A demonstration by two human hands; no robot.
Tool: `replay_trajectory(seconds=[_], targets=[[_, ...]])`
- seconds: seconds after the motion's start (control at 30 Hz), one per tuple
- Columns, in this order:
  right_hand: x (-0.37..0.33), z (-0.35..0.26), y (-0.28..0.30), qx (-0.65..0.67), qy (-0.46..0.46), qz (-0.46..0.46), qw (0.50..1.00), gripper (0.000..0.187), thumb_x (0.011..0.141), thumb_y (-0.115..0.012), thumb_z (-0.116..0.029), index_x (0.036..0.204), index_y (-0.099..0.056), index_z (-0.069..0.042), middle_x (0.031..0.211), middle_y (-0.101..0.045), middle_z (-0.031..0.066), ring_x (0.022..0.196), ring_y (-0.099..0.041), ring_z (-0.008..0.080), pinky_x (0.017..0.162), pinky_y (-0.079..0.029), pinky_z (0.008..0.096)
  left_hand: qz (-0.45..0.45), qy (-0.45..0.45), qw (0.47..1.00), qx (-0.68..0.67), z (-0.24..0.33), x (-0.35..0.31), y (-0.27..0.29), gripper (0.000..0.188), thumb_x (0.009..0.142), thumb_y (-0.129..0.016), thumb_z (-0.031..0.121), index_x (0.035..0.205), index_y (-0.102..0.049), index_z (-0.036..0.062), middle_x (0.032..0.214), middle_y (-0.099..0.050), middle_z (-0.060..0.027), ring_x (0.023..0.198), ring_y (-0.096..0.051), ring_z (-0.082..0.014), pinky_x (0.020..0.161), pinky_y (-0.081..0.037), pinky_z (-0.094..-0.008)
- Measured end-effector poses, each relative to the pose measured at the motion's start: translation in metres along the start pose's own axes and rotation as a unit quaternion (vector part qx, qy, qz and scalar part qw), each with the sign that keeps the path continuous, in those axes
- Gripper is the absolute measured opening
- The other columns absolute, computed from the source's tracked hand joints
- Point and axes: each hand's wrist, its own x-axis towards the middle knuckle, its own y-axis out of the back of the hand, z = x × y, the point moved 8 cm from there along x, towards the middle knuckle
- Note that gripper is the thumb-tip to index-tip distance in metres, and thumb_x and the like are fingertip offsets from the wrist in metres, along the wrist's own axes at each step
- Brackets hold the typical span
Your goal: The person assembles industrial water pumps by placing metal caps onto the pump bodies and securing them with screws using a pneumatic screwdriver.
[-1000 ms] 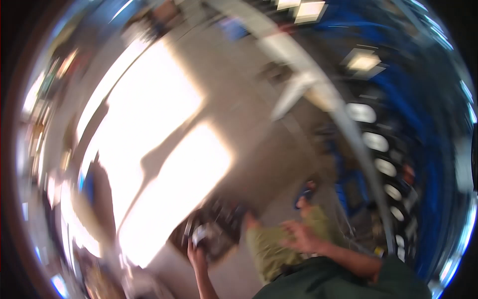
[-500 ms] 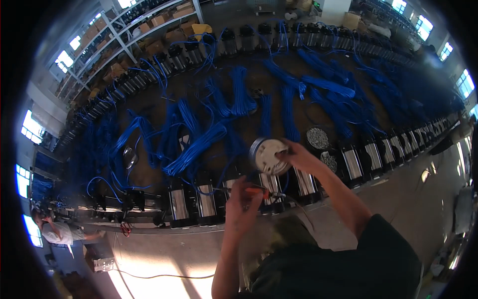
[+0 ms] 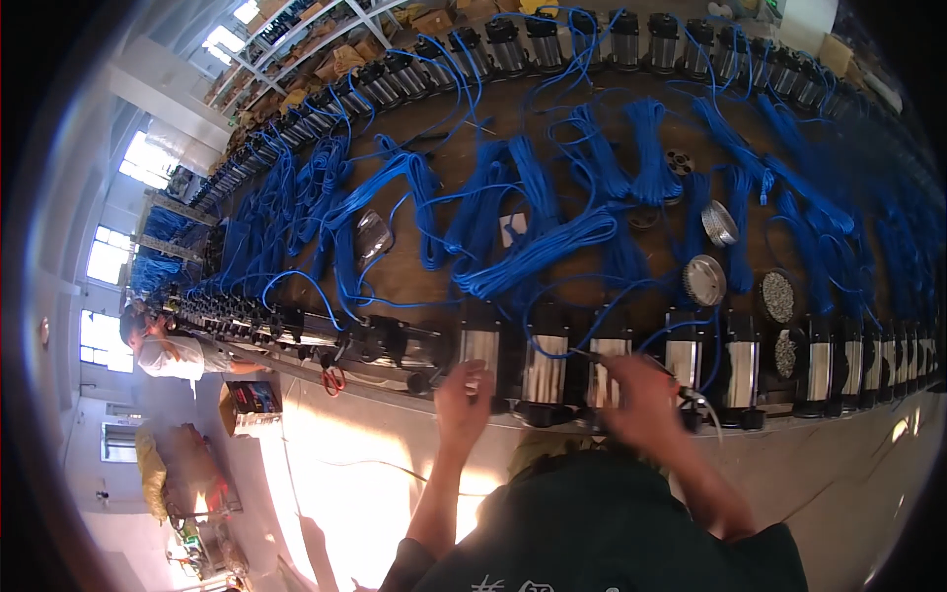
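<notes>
My right hand is wrapped round an air screwdriver, mostly hidden by the fingers; an orange-red part, a metal fitting and a pale hose show beside the hand. Its dark tip points left, over the near row of silver-and-black motor-like cylinders. Close to the left end of those cylinders is my left hand, its fingers curled together; whatever they hold is too small to make out. A round metal dish rests on the table beyond my right hand, with another round dish tilted behind it.
Coiled blue cables cover much of the brown table. Two dishes of small metal parts lie at right. More cylinders line the far edge. Red-handled scissors hang at the near edge; a person works at far left.
My right hand has let go of the round white-bottomed container and now grips the screwdriver, which was by my left hand. My left hand has moved away from it. The view has swung left.
</notes>
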Motion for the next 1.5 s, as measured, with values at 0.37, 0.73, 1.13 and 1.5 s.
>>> replay_trajectory(seconds=[0.37,0.73,1.13,1.5], targets=[[0.039,-0.076,-0.285,-0.103,0.102,-0.138,0.980,0.047,0.064,-0.080,-0.029,0.104,-0.061,-0.011,0.094,-0.062,0.0071,0.090,-0.061,0.0280,0.075,-0.052,0.0385,0.211,-0.040,0.976,0.031,-0.233,0.084,0.053,0.104,0.055,-0.091,0.024,0.134,-0.031,-0.0048,0.125,-0.048,-0.0258,0.116,-0.049,-0.0401,0.096,-0.042,-0.0488],[0.079,-0.177,-0.172,0.212,-0.158,-0.036,0.964,0.026,0.068,-0.077,-0.018,0.086,-0.065,-0.002,0.077,-0.067,0.0082,0.066,-0.064,0.0182,0.067,-0.052,0.0279,0.141,0.191,0.936,-0.260,-0.257,0.030,0.097,0.077,0.082,-0.074,0.038,0.132,-0.037,-0.0058,0.119,-0.050,-0.0208,0.105,-0.051,-0.0346,0.094,-0.040,-0.0480],[-0.044,-0.064,-0.156,0.539,-0.474,0.191,0.670,0.035,0.086,-0.056,-0.029,0.105,-0.061,-0.001,0.099,-0.066,0.0112,0.093,-0.064,0.0230,0.086,-0.052,0.0376,-0.115,0.326,0.735,-0.583,-0.237,0.028,0.037,0.020,0.099,-0.049,0.019,0.087,-0.054,0.0044,0.065,-0.042,0.0017,0.056,-0.035,-0.0082,0.057,-0.034,-0.0261],[-0.037,-0.047,-0.195,0.381,-0.490,0.158,0.768,0.019,0.085,-0.060,-0.013,0.099,-0.062,0.000,0.088,-0.062,0.0059,0.079,-0.061,0.0149,0.070,-0.051,0.0281,-0.073,0.339,0.857,-0.380,-0.318,0.008,-0.035,0.029,0.093,-0.058,0.023,0.110,-0.054,0.0000,0.091,-0.054,-0.0082,0.082,-0.052,-0.0187,0.077,-0.045,-0.0317]])
